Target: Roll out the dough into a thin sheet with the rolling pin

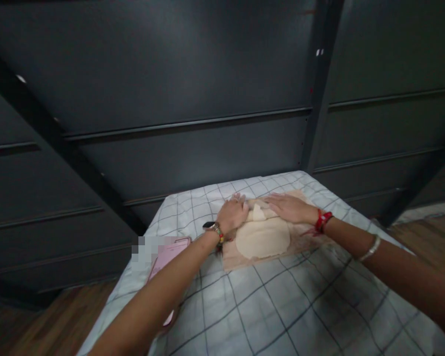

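A beige piece of clothing (262,238) lies spread on a checked white sheet (267,306) over a bed. My left hand (233,213) presses down on its far left part with the fingers bent over the fabric. My right hand (291,206) lies flat on its far edge, fingers stretched toward the left hand. A beaded bracelet sits on the left wrist; red thread and a silver bangle sit on the right arm.
A pink phone (169,253) lies on the sheet beside my left forearm, partly under it. A small black object (208,225) rests near the left wrist. Dark panelled walls (193,99) stand behind the bed. Wooden floor (44,321) shows on both sides.
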Demonstrator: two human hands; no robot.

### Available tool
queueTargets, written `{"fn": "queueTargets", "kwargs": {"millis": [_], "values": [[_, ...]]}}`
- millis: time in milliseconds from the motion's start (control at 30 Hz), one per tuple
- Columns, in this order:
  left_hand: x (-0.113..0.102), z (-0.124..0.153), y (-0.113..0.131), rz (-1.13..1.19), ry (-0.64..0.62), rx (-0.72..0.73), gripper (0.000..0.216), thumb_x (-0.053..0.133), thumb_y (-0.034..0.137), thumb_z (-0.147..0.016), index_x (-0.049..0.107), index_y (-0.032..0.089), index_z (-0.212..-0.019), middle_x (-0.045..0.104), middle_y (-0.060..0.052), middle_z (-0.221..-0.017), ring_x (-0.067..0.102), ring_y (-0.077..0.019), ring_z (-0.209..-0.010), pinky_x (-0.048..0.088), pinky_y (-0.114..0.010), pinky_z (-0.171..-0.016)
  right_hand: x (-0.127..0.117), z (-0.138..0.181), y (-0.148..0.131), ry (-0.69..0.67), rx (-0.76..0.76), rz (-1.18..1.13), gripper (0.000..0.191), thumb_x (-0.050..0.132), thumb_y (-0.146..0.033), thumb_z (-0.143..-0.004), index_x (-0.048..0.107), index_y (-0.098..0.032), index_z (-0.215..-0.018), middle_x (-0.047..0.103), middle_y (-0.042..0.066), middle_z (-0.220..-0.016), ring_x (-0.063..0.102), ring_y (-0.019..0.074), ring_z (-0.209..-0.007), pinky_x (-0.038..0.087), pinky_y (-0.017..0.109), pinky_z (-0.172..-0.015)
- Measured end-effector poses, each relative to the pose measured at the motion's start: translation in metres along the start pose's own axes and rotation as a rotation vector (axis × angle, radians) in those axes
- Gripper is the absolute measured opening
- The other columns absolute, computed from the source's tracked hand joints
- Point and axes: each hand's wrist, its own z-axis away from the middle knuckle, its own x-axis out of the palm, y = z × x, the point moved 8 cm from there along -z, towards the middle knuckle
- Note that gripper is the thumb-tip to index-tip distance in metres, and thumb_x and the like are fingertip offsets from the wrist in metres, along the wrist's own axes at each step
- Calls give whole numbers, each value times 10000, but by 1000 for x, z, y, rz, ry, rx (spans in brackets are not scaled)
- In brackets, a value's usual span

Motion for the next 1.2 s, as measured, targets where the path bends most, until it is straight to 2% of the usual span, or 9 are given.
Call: {"fn": "queueTargets", "kwargs": {"millis": [67, 167, 333, 500, 600, 767, 900, 1033, 1200], "values": [[4, 4, 3, -26, -21, 1, 367, 348, 272, -978, 522, 147, -1277, 514, -125, -1347, 463, -246, -1249, 380, -425, -1047, 4, 6, 0, 3, -12, -26, 494, 236, -358, -977, 502, -153, -1338, 530, 107, -1366, 459, 237, -1263, 351, 408, -1046], [-1, -12, -4, -112, 20, -76, 450, 292, 249, -960, 440, 86, -1352, 427, -156, -1434, 339, -266, -1354, 287, -443, -1110, 14, -9, 12, -25, 24, -50, 479, 231, -314, -984, 514, -129, -1322, 539, 130, -1354, 462, 237, -1272, 347, 412, -1057], [-2, -41, -17, -151, -28, -213, 412, 287, 231, -951, 519, 137, -1278, 466, -140, -1405, 368, -260, -1335, 303, -455, -1095, 27, -34, 27, -114, 73, -7, 420, 274, -157, -950, 551, -59, -1250, 553, 172, -1326, 494, 226, -1243, 346, 386, -1059], [3, -2, 1, -139, -49, -93, 433, 269, 276, -959, 504, 106, -1279, 471, -144, -1401, 376, -262, -1333, 306, -432, -1090, 9, 1, -2, -56, 17, -81, 468, 243, -357, -998, 517, -140, -1310, 554, 114, -1339, 498, 219, -1232, 399, 366, -1005], [3, 15, 7, -164, -27, -91, 441, 233, 250, -964, 499, 90, -1276, 478, -152, -1393, 416, -244, -1306, 350, -380, -1059, 0, 12, -18, -77, 17, -24, 460, 267, -397, -998, 576, -136, -1218, 617, 130, -1228, 549, 233, -1146, 434, 356, -923], [-3, 12, 9, -187, 55, -85, 450, 211, 248, -973, 506, 54, -1254, 505, -170, -1361, 443, -231, -1283, 381, -338, -1034, -14, 11, -29, -73, 24, 175, 380, 377, -365, -984, 633, -84, -988, 639, 152, -1020, 592, 222, -952, 441, 304, -790], [-6, 13, 13, -164, 44, -40, 433, 221, 261, -978, 501, 90, -1261, 503, -146, -1369, 465, -213, -1267, 398, -334, -1021, -13, 19, -32, -111, -26, 181, 277, 426, -282, -969, 586, -100, -1101, 599, 148, -1106, 595, 189, -898, 436, 273, -745], [-12, 18, 21, -123, 46, -26, 432, 222, 266, -979, 501, 106, -1267, 479, -144, -1394, 469, -227, -1265, 407, -355, -1019, -20, 31, -22, -106, -70, 193, 326, 434, -163, -938, 516, -117, -1250, 582, 154, -1133, 585, 208, -958, 438, 306, -796], [-22, 5, 38, -61, 127, 17, 452, 248, 277, -974, 444, 106, -1343, 421, -138, -1445, 424, -218, -1302, 372, -339, -1055, -43, 60, 18, 21, 16, 216, 323, 448, -184, -925, 550, -135, -1228, 567, 148, -1103, 572, 227, -955, 435, 367, -846]]}}
